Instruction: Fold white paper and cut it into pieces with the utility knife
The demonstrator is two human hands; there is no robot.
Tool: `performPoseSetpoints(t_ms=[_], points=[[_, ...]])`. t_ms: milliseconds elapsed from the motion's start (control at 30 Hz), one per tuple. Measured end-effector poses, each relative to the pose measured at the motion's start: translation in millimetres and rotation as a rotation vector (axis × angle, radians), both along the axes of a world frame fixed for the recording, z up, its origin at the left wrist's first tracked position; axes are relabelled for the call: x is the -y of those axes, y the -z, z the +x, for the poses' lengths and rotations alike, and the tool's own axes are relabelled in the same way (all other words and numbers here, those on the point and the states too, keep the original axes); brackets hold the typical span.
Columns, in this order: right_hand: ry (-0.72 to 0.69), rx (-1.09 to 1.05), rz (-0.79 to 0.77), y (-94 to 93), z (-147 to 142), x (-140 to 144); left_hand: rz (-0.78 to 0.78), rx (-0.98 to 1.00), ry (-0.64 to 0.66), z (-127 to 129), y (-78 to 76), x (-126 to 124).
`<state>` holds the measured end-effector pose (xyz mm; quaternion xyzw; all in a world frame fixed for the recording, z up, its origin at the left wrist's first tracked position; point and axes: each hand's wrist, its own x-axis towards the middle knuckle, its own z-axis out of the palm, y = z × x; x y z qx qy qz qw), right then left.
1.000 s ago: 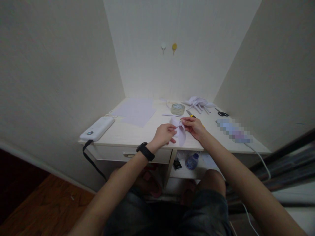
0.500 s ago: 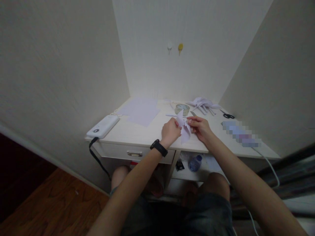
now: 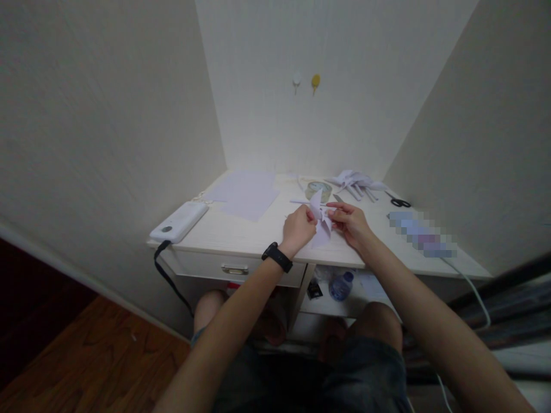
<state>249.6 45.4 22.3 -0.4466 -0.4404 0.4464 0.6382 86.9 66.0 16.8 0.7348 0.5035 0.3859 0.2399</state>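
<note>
Both hands [image 3: 325, 225] close together, fingers pinched

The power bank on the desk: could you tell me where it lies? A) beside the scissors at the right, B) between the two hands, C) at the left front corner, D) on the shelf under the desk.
C: the power bank lies at the left front corner of the desk, a dark strap hanging from it over the edge, well left of the left hand and far from the scissors.

Matt paper pinwheel [image 3: 321, 221], pale wood-grain desk [image 3: 241, 232]
</note>
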Motion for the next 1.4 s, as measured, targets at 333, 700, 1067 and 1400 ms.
performPoseSetpoints(t_ms=[333, 700, 1067, 1400], points=[[0.338, 0.595, 0.130, 10.0, -1, 9, -0.035, 0.006, 0.030, -3, -3.6, -11], [0.249, 1.212, 0.252, -28.0, 45, -7, 0.060, -0.436, 0.324, -19, -29.4, -12], [-0.498, 0.860, 0.047, -46.0, 20, -46, 0.102, -0.664, 0.605, -54, -66.4, -38], [-0.350, 0.419, -0.043, -15.9, -3, -36, 0.162, -0.349, 0.493, -54, -38.4, -64]])
